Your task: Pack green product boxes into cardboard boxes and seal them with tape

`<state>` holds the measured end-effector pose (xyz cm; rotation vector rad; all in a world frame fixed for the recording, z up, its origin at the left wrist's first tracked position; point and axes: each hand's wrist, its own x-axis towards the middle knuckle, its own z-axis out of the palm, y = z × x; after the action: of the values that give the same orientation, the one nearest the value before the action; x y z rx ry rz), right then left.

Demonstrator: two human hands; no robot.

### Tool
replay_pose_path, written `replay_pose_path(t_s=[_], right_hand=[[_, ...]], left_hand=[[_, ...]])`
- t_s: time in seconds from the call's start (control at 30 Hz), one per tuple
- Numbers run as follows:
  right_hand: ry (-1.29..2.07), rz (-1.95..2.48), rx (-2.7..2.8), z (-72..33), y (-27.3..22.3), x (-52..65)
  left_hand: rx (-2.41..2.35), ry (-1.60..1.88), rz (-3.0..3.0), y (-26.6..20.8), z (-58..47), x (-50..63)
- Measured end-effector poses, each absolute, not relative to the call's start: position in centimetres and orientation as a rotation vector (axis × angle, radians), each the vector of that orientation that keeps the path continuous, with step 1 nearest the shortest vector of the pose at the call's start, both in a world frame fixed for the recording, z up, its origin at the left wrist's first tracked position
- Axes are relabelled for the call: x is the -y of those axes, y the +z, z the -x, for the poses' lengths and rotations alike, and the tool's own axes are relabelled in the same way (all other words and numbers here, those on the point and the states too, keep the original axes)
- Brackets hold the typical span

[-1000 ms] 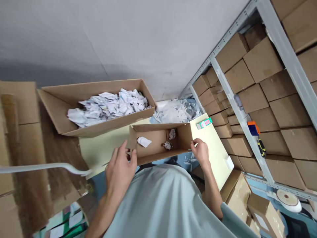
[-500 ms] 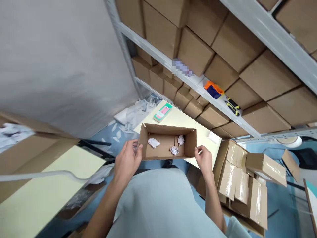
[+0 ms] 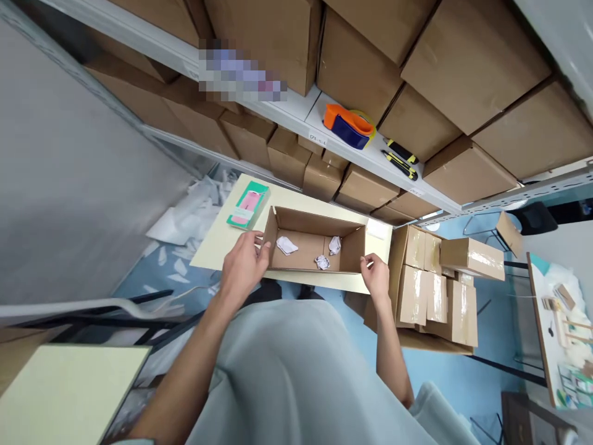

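Observation:
An open cardboard box [image 3: 319,221] is between my hands, over the pale yellow table. My left hand [image 3: 243,262] grips its left end, thumb at the near corner and fingers along the outside. At the near right corner, my right hand [image 3: 376,277] pinches the cardboard edge. Inside lie a crumpled white paper [image 3: 286,246] at the left and two smaller balls, one paper ball [image 3: 322,262] near the front and another paper ball [image 3: 335,245] toward the right. A green package with a pink item [image 3: 249,205] lies left of the box.
The pale yellow table [image 3: 210,247] stands before a shelf full of cardboard boxes. On the shelf are an orange and blue tape dispenser [image 3: 348,125] and black-yellow utility knives [image 3: 401,162]. A large carton [image 3: 398,259] of taped boxes is at right. Paper scraps [image 3: 185,213] litter the floor.
The view has turned and come closer to the table and shelf. Both hands still hold the box, which is now more fully over the table; the paper pieces stay inside.

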<state>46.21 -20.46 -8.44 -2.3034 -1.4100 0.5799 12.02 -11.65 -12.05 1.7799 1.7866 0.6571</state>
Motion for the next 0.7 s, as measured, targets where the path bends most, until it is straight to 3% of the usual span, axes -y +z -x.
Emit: replay_pose_path(t_s=[0.23,0.4,0.7], right_hand=[[0.52,2.479,1.329,-43.0,-7.9,18.3],[0.224,2.584,1.245,-40.6,-5.4,17.1],[0.274,2.232,1.457,-29.3,-1.2,10.5]], left_hand=[[-1.651,0.613,-1.768,-12.9,-10.0,7.1],[-1.561,0.598,-1.635,-14.0,-7.3,6.0],[-1.811,0.541,-1.648,-21.7,-2.8,1.4]])
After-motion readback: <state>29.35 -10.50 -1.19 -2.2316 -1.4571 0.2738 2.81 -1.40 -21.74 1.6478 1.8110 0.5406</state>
